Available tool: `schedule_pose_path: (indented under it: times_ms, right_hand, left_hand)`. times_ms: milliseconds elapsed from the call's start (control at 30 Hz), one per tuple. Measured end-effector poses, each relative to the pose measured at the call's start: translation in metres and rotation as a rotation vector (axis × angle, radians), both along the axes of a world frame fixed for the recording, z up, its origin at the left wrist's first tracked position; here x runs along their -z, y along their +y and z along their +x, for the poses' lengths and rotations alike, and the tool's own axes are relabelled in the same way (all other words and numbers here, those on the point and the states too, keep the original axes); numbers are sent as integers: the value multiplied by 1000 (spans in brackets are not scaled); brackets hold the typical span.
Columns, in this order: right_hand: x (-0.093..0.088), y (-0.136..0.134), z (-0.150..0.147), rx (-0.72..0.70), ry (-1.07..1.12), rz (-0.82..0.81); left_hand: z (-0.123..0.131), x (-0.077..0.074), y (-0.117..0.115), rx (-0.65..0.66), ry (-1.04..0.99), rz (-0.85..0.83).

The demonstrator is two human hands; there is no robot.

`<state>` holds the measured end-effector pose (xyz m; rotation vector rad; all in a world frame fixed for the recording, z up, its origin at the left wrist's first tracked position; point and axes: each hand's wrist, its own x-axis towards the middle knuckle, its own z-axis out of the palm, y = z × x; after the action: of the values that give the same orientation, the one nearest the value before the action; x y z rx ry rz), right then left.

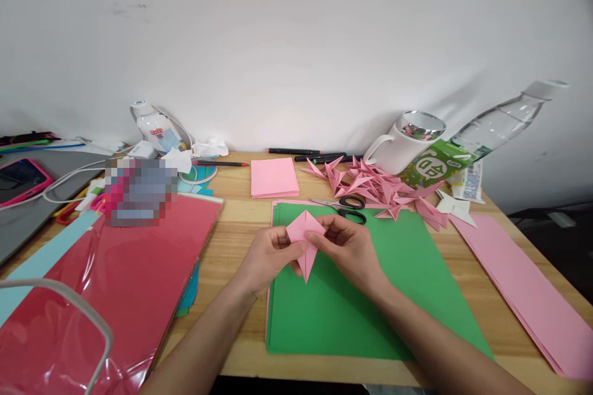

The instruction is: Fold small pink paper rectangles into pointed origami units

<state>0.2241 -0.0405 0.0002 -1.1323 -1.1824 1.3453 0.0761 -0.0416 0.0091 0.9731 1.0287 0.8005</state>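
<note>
Both hands hold a pink folded paper (pixel 305 237), kite-shaped with a centre crease and its long point toward me. My left hand (pixel 273 253) pinches its left edge, thumb on top. On the other side, my right hand (pixel 349 247) grips the right edge, its thumb pressed on the paper's face. Beneath them lies a stack of green paper (pixel 370 302). Black-handled scissors (pixel 349 207) rest just beyond my right hand. A pile of pink folded paper pieces (pixel 370 185) lies behind the scissors, and a stack of pink square sheets (pixel 275 177) sits farther back.
At the back right are a white mug (pixel 393 148), a green packet (pixel 435 163) and a leaning clear bottle (pixel 504 117). Pink paper strips (pixel 523 290) lie at right. Red paper in plastic (pixel 125 278), a white cable (pixel 88 315) and a phone (pixel 23 179) occupy the left.
</note>
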Motion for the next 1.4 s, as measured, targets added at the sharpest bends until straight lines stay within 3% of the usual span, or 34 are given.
schedule_pose_path:
  times_ms: [133,300,600,667,733,867,1067,1400]
  right_hand:
    - [-2,2,1,-58,7,-56]
    - [-2,4,4,53,48,-84]
    - [2,7,5,-4,230,-259]
    - [1,7,6,53,137,-136]
    - [-1,6,6,105,33,4]
    - [-1,-1,2,82,-93,119]
    - [-3,-2,3,2,-130,137]
    - [-2,0,6,47,-182,155]
  left_hand:
    - [-2,2,0,38,54,53]
    - [0,2,-3,208,15,-45]
    - [3,-1,-5,196,2,-62]
    - [3,-2,-3,132,-2,-19]
    - [2,-4,-2,-11,-26,66]
    - [0,-5,0,-246,43,264]
    - [0,-5,-1,-332,181,334]
    - [-1,-4,-4,-342,240,381]
